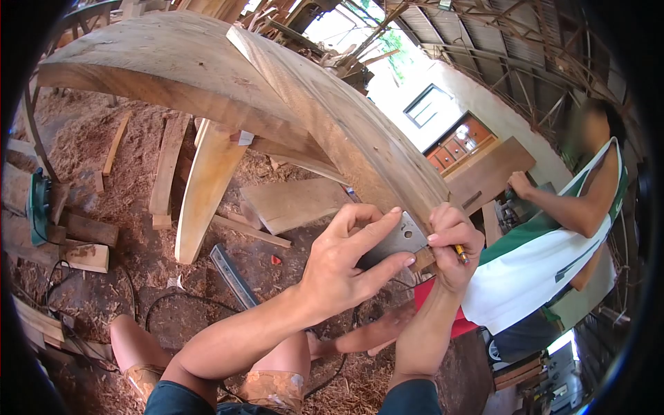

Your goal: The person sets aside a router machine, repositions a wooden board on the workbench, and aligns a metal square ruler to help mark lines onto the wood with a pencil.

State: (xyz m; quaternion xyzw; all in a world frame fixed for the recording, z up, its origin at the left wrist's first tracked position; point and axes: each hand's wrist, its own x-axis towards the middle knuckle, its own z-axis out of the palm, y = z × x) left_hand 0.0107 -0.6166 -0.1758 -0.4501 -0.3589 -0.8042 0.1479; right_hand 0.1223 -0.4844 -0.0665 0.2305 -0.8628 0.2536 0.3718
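Observation:
My left hand (346, 252) is closed on a flat grey metal plate (402, 237) with holes near its corner, thumb below and fingers above. The plate lies against the near end of a long wooden plank (360, 152). My right hand (454, 238) is at the same end, its fingers pinched beside the plate's edge. Out of its grip pokes a yellow and black pencil (462, 254). The plank rises away to the upper left, next to a wide, thick wooden slab (173, 55).
On the right, a person in a white and green shirt (515, 277) works at a wooden board (492, 173) with a power tool (508, 216). A curved wooden leg (205, 197), offcuts, a metal bar (234, 277), cables and a green power tool (38, 207) lie about on shavings.

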